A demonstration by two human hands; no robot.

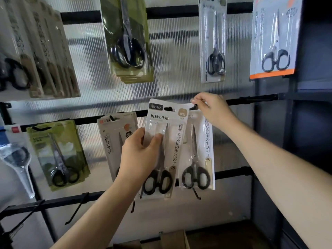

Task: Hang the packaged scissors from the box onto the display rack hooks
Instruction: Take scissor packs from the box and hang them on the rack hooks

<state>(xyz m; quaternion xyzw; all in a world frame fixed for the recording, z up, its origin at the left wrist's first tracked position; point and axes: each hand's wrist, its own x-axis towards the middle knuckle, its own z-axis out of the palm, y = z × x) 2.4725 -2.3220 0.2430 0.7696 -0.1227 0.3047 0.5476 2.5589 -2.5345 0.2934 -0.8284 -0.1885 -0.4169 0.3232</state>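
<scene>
My left hand (142, 155) grips one white scissors pack (161, 150) by its left edge, thumb on the front, tilted in front of the rack (251, 100). My right hand (213, 109) pinches the top of a second pack (199, 155) at its hook (195, 106) on the middle bar. A box corner (174, 239) shows below.

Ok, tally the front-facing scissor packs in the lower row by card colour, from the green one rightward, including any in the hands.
Green: 1, the green pack
Grey: 1, the grey SCISSORS pack
White: 2, the left white pack gripped by the left hand, and the right white pack pinched at its top by the right hand
Total: 4
</scene>
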